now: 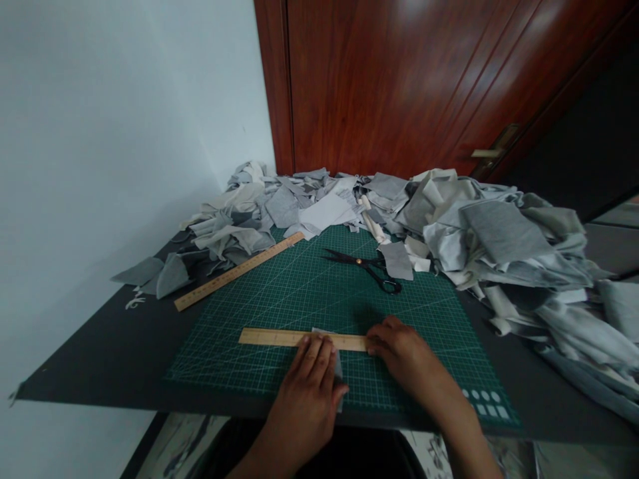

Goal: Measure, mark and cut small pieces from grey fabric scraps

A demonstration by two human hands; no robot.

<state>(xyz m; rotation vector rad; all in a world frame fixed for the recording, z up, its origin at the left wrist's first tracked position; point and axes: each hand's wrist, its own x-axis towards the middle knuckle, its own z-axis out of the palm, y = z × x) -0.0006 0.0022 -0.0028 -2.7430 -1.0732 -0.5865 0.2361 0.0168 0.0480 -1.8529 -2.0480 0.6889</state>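
A wooden ruler (272,337) lies crosswise on the green cutting mat (224,362), over a small piece of grey fabric (339,370). My left hand (312,392) rests flat with fingers stretched out, its fingertips on the ruler and its palm covering most of the fabric. At the ruler's right end, my right hand (397,349) is closed, thumb and fingers pinching that end. Black scissors (360,262) lie farther back on the mat, blades slightly apart and pointing left. Beside their handles is a grey fabric square (397,260).
A second wooden ruler (239,271) lies slanted across the mat's left edge. Heaps of grey and white fabric scraps (504,229) line the back and right of the dark table (100,366). A white wall (124,133) stands at left, a brown door (379,86) behind.
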